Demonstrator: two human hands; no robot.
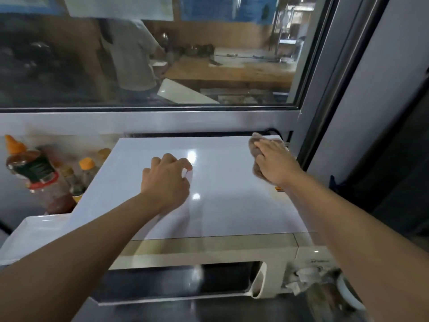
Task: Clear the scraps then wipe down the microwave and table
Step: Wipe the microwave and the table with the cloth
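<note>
Glossy white microwave (220, 205) top under curled empty left hand (166, 180), right hand (276, 162) fingers flat on crumpled brown cloth (255, 154)

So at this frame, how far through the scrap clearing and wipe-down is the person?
Done: no scraps show on the glossy white microwave top. In hand: the right hand presses a brown cloth at its far right corner; the left hand rests on the top mid-panel. Left: the rest of the microwave, and the table, barely in view.

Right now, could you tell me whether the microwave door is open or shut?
Shut: the microwave door sits flush with the front panel, no gap at its handle, while the right hand presses a cloth on top.
</note>
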